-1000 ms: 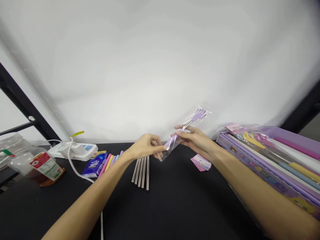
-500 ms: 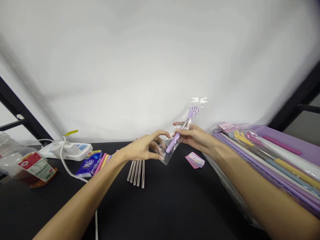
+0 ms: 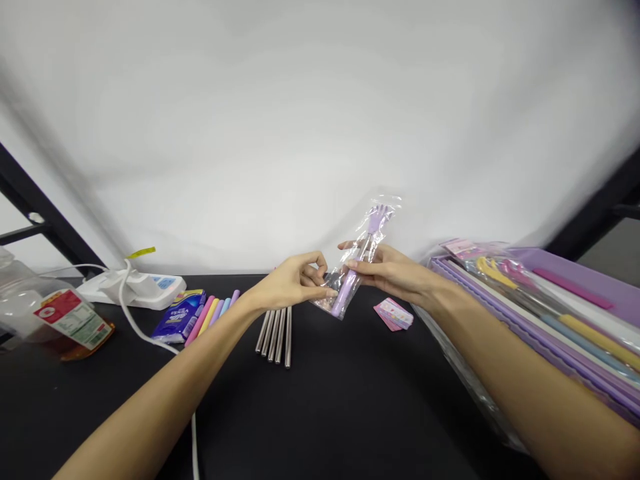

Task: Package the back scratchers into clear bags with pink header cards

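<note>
A lilac back scratcher [image 3: 344, 293] with a hand-shaped head and a metal shaft lies inside a clear plastic bag [image 3: 387, 200], tilted with its head up. My right hand [image 3: 387, 270] is closed around the middle of the bagged scratcher, thumb in front and fingers behind. At the bag's lower left edge, my left hand [image 3: 293, 283] pinches the plastic with thumb and curled fingers. Several metal rods [image 3: 274, 337] lie on the table just below my left hand, their far ends hidden by it. Small pink printed cards [image 3: 394, 313] lie below my right hand.
Coloured handles [image 3: 213, 317] and a blue tissue pack [image 3: 179, 315] lie left, near a white power strip [image 3: 167, 293] with its cable [image 3: 135, 320]. A bottle [image 3: 75, 320] stands far left. On the right, a purple bin [image 3: 595, 280] holds bagged back scratchers. A white wall [image 3: 300, 133] rises behind.
My left hand has closed in on the bag's lower edge, its fingers curling from a wider spread. The bag has shifted slightly left and fanned out. My right hand keeps its hold.
</note>
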### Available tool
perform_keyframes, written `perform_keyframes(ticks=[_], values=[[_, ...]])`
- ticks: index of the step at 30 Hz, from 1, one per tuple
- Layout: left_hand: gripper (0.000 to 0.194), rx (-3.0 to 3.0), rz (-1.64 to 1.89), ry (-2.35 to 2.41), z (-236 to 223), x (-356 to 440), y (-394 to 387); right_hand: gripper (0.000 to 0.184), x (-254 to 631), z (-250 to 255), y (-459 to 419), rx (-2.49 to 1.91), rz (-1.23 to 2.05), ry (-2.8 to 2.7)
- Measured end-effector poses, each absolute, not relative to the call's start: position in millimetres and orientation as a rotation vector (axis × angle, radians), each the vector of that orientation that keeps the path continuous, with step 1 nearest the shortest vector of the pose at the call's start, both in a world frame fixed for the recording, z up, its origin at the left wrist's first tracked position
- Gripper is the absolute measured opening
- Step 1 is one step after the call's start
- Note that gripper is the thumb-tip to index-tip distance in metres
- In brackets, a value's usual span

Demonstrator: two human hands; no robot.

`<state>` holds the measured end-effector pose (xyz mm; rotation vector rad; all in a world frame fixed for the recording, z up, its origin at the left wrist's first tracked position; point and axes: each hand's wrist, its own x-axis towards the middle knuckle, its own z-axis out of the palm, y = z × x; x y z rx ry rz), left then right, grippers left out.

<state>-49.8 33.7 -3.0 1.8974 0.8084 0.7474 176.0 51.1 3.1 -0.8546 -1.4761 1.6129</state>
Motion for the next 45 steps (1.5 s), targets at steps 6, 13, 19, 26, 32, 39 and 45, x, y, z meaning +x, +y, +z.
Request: perform_keyframes(ticks=[6, 13, 19, 26, 32, 39, 45], values=[[0.034, 1.977, 0.685, 0.803, -1.2, -51.6, 32.7, 0.041, 176.7, -1.6, 55.1, -0.953, 1.549, -1.501], [0.029, 2.1, 1.054, 0.845, 13.5, -54.3, 32.6, 0.038, 171.6, 10.6, 40.4, -1.015, 1.544, -2.015], [0.029, 1.948, 1.173, 0.852, 8.5, -46.8, 37.8, 0.031, 156.7, 5.1, 30.1, -0.897, 1.706, -2.228], [0.049, 1.846, 1.15, 0.909, -2.1, -48.2, 42.0, 0.041, 170.1, 16.2, 32.3, -1.026, 1.749, -2.361], [0.064, 1.826, 0.981, 0.83, -19.2, -32.8, 33.0, 0.031, 214.1, 19.4, 58.3, -1.799, 0.844, -2.503], [0.065, 1.822, 0.814, 0.808, -28.6, -19.0, 23.1, 0.043, 222.1, 7.4, 62.3, -2.105, 0.954, -2.468], [0.063, 1.87, 0.777, 0.851, -29.4, -18.3, 21.4, 0.04, 229.9, 3.7, 67.6, -2.022, 1.058, -2.367]])
